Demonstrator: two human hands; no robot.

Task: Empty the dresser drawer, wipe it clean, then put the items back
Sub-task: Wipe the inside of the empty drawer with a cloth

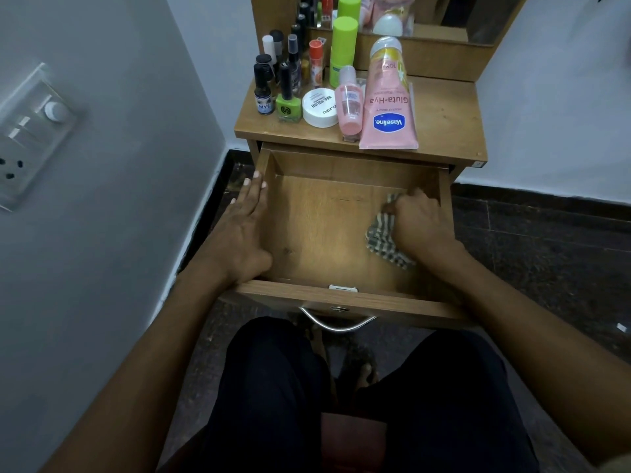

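Leftmost, a white wall switch panel [32, 131] sits on the grey wall, well apart from the work. Next, the left hand [244, 230] rests flat on the left wall of the pulled-out brown wooden dresser drawer [341, 297], its fingers [254, 186] straight and relaxed, steadying it. Inside, the drawer floor is bare of items, so the emptying step appears complete and wiping is the step in hand. Toward the drawer's right side, the right hand [418, 220] curls its fingers round a bunched grey-and-white checked cloth [384, 238], pressing it to the floor beside the right wall. Judged from this, the next move calls for sweeping the cloth leftward across the unwiped floor and into the corners, then refilling. Above, on the brown dresser top [444, 117], the removed items stand crowded: dark nail-polish bottles [264, 93], a green nail-polish bottle [288, 107], a white round jar [320, 108], a small pink bottle [349, 104] and a large pink Vaseline tube [387, 100]. A curved metal handle [338, 320] hangs on the drawer front. The steadying left hand and the drawer walls may limit the sweep.
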